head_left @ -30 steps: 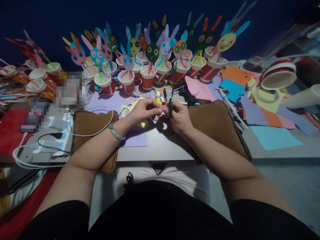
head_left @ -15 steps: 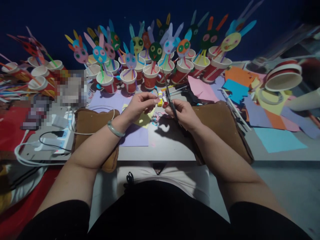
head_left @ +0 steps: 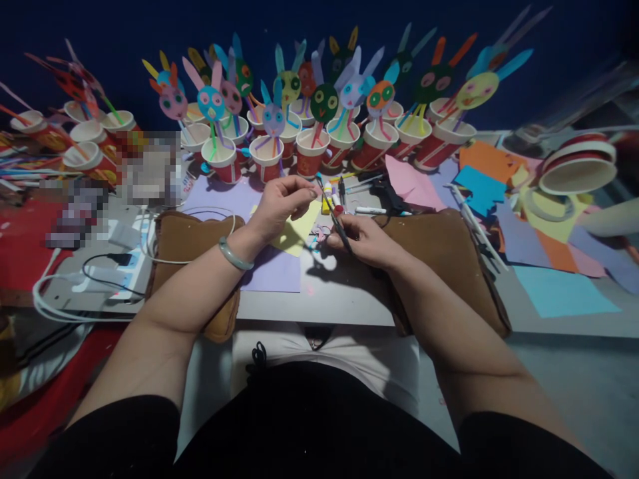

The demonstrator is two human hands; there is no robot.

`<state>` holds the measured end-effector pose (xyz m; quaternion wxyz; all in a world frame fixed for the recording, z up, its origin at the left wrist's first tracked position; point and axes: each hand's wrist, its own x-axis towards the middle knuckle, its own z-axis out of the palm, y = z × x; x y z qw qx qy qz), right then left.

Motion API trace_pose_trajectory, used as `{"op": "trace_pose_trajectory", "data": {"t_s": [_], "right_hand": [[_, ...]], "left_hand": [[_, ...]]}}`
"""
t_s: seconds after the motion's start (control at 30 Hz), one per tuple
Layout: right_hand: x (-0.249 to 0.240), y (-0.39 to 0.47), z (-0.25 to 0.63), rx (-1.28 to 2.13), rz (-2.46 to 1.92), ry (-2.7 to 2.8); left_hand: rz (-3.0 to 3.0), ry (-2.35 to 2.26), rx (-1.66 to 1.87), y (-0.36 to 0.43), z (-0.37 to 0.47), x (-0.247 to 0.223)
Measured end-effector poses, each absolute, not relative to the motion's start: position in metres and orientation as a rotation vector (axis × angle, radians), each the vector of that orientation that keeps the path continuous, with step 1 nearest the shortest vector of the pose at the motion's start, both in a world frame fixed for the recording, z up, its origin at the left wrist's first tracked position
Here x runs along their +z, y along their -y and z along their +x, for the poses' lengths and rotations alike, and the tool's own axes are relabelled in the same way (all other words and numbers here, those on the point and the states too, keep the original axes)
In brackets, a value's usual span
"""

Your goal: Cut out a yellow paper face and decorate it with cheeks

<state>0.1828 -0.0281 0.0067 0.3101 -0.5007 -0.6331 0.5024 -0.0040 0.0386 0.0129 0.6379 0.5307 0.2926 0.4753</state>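
In my right hand (head_left: 369, 239) is a pair of dark scissors (head_left: 340, 230), the fingers closed round the handles. The blades point up and away, leaning left, and a tiny blue bit shows near their tips. My left hand (head_left: 285, 205) is just left of the blades, with thumb and forefinger pinched together; whatever they hold is too small to make out. Below the hands, small pink and blue paper scraps (head_left: 319, 234) lie on the white tabletop. A yellow glue stick (head_left: 327, 199) stands or lies just behind the scissors; I cannot tell which.
Red-and-white paper cups (head_left: 312, 154) with paper rabbit heads on straws line the back. Brown pads (head_left: 439, 259) lie under both forearms. Coloured paper (head_left: 564, 293) and tape (head_left: 549, 203) are at right. A power strip (head_left: 132, 266) with cables sits at left.
The scissors have tilted left, bringing their tips nearer my left fingertips. My left hand stays pinched. The whole scene has shifted slightly right as the head turned.
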Motion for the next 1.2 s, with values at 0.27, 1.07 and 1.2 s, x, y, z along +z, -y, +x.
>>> {"op": "trace_pose_trajectory", "data": {"t_s": [0.27,1.07,1.2], "right_hand": [[0.015,0.028,0.190,0.923,-1.488,1.848],[0.019,0.028,0.200,0.886,-1.423,1.810],[0.019,0.028,0.200,0.904,-1.405,1.790]], "left_hand": [[1.221,-0.640,1.092,-0.039,-0.004,0.012],[1.222,-0.587,1.107,-0.041,-0.006,0.009],[1.220,-0.610,1.105,-0.040,-0.006,0.010]]}}
